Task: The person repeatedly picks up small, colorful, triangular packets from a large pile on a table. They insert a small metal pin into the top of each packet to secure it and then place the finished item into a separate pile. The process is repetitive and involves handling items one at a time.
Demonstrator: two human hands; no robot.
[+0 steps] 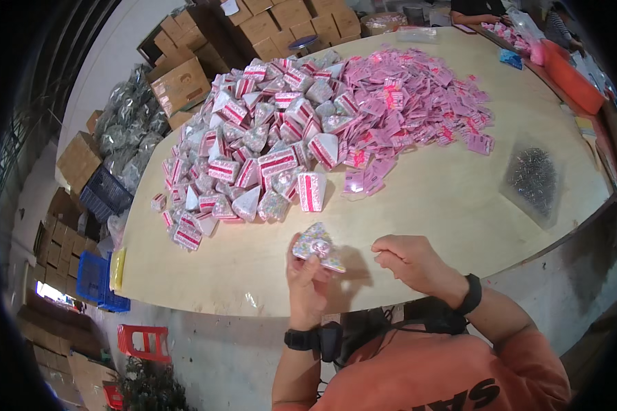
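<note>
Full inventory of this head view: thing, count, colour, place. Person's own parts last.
Held cake-slice ornament: one, speckled pastel, in left hand
Cake-slice pile: many, white, pink and red, table centre-left
Cards: many, pink, right of pile
Clear tray: one, dark small pieces inside, table right
Table: one, pale, centre
Yellow packet: one, table's left edge
Blue packet: one, far right
Cartons: many, brown, behind and left
Clear bags: several, greyish, left
Crates: two, blue, left
Stool: one, red, lower left
Co-workers: two, partly visible, top right
Left hand: one, black wristband, below pile
Right hand: one, black wristband, fingers curled, right of ornament
</note>
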